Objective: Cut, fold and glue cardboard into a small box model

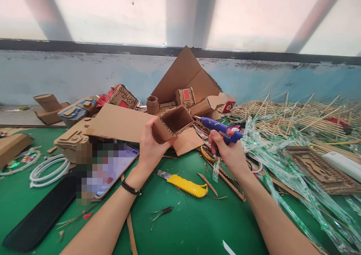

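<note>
Head view shows the gluing step: left hand (150,147) fingers clamped on a small open cardboard box (172,124) above the green counter (197,228), right hand (229,151) gripping a blue glue gun (221,129) whose nozzle nears its rim, needing steady aim.

The open box (172,124) gripped in the left hand (150,149) is raw, matt corrugated cardboard with fluted edges, the glue gun (221,129) clasped in the right hand (229,153) is glossy blue plastic, the near knife (187,185) smooth yellow plastic, the table (191,228) matt green.
</note>
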`<state>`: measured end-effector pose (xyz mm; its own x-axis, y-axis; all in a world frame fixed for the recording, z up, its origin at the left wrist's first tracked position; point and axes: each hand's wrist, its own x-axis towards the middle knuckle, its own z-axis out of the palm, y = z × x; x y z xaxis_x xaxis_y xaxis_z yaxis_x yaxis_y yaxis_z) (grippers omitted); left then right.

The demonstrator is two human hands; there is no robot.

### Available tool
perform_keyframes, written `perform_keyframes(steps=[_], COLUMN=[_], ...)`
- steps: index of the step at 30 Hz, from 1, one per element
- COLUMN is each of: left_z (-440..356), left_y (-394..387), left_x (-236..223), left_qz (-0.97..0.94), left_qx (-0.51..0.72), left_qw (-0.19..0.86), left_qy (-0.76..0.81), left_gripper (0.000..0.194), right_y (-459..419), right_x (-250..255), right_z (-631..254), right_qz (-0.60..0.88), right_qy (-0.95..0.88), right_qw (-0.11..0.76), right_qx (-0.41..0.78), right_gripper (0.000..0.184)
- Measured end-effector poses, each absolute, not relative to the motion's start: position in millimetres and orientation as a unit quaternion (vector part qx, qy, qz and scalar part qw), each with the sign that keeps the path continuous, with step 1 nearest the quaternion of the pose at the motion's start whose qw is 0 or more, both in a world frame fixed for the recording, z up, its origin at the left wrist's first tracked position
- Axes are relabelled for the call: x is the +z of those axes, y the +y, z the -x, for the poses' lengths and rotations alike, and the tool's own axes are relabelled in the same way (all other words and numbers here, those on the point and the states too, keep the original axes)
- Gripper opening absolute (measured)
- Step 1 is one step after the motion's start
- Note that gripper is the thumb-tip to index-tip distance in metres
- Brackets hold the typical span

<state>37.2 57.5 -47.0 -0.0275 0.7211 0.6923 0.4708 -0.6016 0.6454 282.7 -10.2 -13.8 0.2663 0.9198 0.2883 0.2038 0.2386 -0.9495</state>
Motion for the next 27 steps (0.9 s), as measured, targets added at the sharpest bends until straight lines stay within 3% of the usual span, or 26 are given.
perform_keyframes(steps=[7, 27], left_z=[-36.7, -37.9], left_y=[58.6, 60.9], left_x=[-48.2, -54.1], left_qz=[-0.691, -0.707], left_qx=[0.573, 0.565], left_qw=[0.108, 0.110], left_qy=[0.426, 0.411], left_gripper=[0.080, 0.080], right_y=[-3.7, -13.5], right_x=[-21.7, -16.8], right_z=[-289.8, -281.1], right_qz=[0.504, 0.537], right_qy=[-0.532, -0.442], right_qw=[0.589, 0.665], right_qx=[0.340, 0.272], right_gripper=[0.048, 0.052])
